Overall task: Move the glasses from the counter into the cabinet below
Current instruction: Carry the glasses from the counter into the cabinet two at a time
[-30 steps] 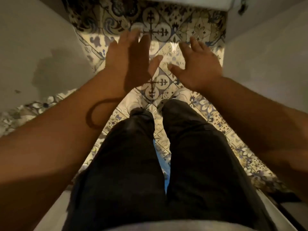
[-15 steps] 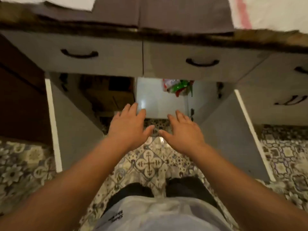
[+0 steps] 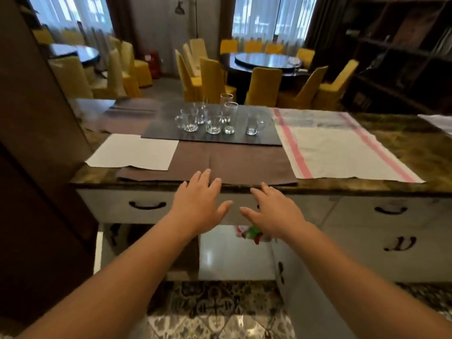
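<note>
- Clear glasses (image 3: 212, 118) cluster on a dark mat (image 3: 244, 138) toward the tabletop's (image 3: 415, 155) far edge.
- Left hand (image 3: 198, 199) and right hand (image 3: 274, 211) hover empty, fingers spread, at its near edge.

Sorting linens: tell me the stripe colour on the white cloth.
Pink stripes on the white cloth, clearest in the head view.

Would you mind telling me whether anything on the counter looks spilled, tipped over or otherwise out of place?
Nothing stands out. The glasses stand upright together on the dark mat, with no spill visible. The white paper and striped cloth lie flat. Both the left hand and the right hand are empty.
</note>
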